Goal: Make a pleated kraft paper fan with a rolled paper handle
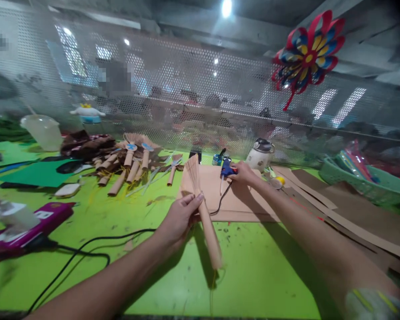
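Note:
My left hand (183, 215) is closed round the middle of a small paper broom (209, 235). Its tan rolled handle points down toward me, with thin yellow string hanging from the end, and its fringed strips (192, 171) fan out away from me. Farther off to the right, my right hand (243, 173) grips a blue glue gun (227, 168) by its handle, fingers partly hidden behind it. The gun is over a stack of tan paper sheets (260, 206), and its black cord runs down toward my left hand.
A pile of similar paper brooms (133, 164) lies back left. A purple power strip (50, 222) with plugs sits at left, its black cable (120, 238) crossing the green table. A jar (260, 153), brown paper strips (320, 200) and a green basket (370, 178) stand to the right.

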Motion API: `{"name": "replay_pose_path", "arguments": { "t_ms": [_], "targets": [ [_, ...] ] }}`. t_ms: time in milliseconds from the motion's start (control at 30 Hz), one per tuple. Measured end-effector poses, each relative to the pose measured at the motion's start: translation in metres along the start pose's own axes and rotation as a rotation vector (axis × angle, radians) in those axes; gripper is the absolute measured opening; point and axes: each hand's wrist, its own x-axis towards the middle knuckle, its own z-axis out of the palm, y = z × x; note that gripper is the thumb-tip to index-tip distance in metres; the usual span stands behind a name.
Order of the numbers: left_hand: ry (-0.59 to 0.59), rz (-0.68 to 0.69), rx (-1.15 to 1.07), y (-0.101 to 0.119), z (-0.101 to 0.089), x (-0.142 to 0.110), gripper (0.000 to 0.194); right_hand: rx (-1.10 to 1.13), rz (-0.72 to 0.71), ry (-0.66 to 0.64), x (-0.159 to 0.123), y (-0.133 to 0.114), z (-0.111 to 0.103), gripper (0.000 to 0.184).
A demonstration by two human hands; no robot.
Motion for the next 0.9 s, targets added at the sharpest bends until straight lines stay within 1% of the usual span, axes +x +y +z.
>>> {"name": "replay_pose_path", "arguments": {
  "t_ms": [67,100,167,200,267,333,367,400,433,467,533,600,667,800,900],
  "targets": [
    [-0.002,-0.002,-0.011,0.000,0.001,0.000,0.022,0.035,-0.020,0.037,-0.012,-0.006,-0.008,0.025],
    [-0.001,0.003,-0.019,-0.001,0.001,0.000,0.023,0.057,-0.031,0.072,-0.023,-0.011,-0.013,0.022],
    [0.007,0.025,-0.035,-0.001,0.001,0.000,0.023,0.119,-0.069,0.152,-0.053,-0.029,-0.023,0.013],
    [0.016,0.039,-0.039,-0.002,0.001,0.001,0.023,0.159,-0.101,0.171,-0.073,-0.041,-0.028,0.011],
    [0.039,0.069,-0.040,-0.003,0.000,0.002,0.022,0.241,-0.174,0.178,-0.116,-0.068,-0.035,0.012],
    [0.055,0.092,-0.029,-0.006,0.000,0.003,0.021,0.305,-0.243,0.207,-0.156,-0.096,-0.038,0.010],
    [0.062,0.103,-0.019,-0.008,0.001,0.003,0.020,0.347,-0.330,0.259,-0.173,-0.109,-0.038,0.008],
    [0.070,0.112,-0.006,-0.010,0.001,0.003,0.020,0.339,-0.383,0.277,-0.186,-0.120,-0.037,0.007],
    [0.080,0.119,0.012,-0.011,0.002,0.003,0.019,0.303,-0.407,0.279,-0.195,-0.130,-0.036,0.007],
    [0.095,0.125,0.033,-0.013,0.003,0.002,0.019,0.250,-0.412,0.284,-0.200,-0.138,-0.034,0.009],
    [0.123,0.129,0.081,-0.017,0.006,0.001,0.020,0.104,-0.376,0.285,-0.200,-0.149,-0.029,0.014],
    [0.133,0.125,0.119,-0.020,0.008,-0.002,0.021,-0.043,-0.322,0.292,-0.193,-0.155,-0.023,0.016],
    [0.137,0.123,0.148,-0.021,0.011,-0.004,0.023,-0.150,-0.277,0.290,-0.186,-0.157,-0.017,0.013],
    [0.176,0.122,0.194,-0.019,0.016,-0.006,0.024,-0.239,-0.229,0.252,-0.181,-0.159,-0.012,0.005],
    [0.202,0.107,0.192,-0.016,0.022,-0.008,0.024,-0.299,-0.226,0.241,-0.183,-0.158,-0.016,0.006]
  ]
}}
